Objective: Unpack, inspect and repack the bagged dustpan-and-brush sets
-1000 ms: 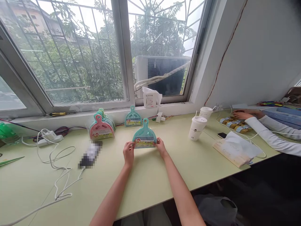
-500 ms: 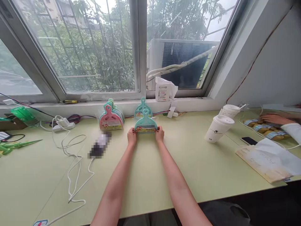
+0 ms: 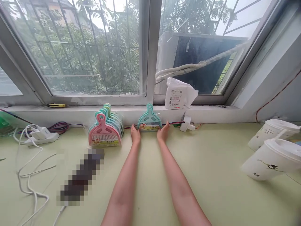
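Note:
A teal mini dustpan-and-brush set (image 3: 150, 121) in clear wrapping stands upright against the wall under the window, its handle pointing up. My left hand (image 3: 135, 135) is at its left edge, and my right hand (image 3: 162, 133) is at its right edge. Fingers on both hands are spread rather than wrapped around the set; some fingertips are hidden beside it. To the left, a row of similar sets, with a pink dustpan set (image 3: 104, 131) in front, stands on the table.
A blurred dark object (image 3: 81, 179) with a white cable lies at front left. A white power strip (image 3: 42, 138) sits further left. Two lidded white cups (image 3: 270, 160) stand at right. Near the wall are a white plug-like device (image 3: 187, 123) and, on the sill, a white package (image 3: 176, 95).
Both hands have moved forward with the front teal set, which now stands against the wall where another teal one stood. My fingers have loosened. The view has moved closer to the window.

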The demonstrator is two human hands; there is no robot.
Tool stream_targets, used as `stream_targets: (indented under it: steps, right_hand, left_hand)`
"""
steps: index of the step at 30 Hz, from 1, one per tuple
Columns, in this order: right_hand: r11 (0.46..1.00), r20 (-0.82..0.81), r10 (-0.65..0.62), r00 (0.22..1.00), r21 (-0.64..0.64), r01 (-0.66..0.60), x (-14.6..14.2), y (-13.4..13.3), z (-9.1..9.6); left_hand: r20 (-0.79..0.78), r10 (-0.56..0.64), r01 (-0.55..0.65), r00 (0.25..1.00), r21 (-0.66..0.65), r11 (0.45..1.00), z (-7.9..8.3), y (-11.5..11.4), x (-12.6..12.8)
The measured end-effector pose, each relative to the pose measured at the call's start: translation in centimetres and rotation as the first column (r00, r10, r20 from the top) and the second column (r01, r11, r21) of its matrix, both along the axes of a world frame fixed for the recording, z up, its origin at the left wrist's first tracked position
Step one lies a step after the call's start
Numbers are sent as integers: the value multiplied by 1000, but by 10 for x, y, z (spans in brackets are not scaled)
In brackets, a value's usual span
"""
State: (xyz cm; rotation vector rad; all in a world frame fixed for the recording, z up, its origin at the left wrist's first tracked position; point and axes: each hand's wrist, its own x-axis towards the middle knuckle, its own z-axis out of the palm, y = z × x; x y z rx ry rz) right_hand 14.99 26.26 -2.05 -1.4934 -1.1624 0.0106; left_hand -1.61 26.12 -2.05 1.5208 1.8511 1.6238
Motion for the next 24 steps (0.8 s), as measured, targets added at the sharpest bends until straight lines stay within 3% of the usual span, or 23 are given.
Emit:
stream_targets:
  steps: [3, 7, 14, 20, 22, 24]
  right_hand:
    - [997, 50, 11, 999, -79, -7, -2, 10, -2]
    - [986, 78, 22, 997, -167, -9, -3, 8, -3]
    - [977, 102, 162, 982, -155, -145, -6, 5, -3]
    - [969, 69, 200, 977, -165, -186, -8, 5, 0]
    - [979, 60, 158, 986, -141, -149, -8, -3, 4]
    - [996, 29, 35, 999, -88, -33, -6, -15, 8]
  left_hand:
    - [-67, -76, 73, 995, -46, 996, -2, 12, 2]
    - [-122, -69, 63, 990, -54, 997, -2, 9, 3]
    - [-121, -41, 28, 992, -103, 994, 1, 3, 0]
    - [-102, -28, 15, 994, -127, 992, 1, 6, 1]
    - [-96, 6, -14, 995, -86, 996, 4, -2, 4]
    - [-96, 46, -49, 994, -29, 998, 8, -17, 7]
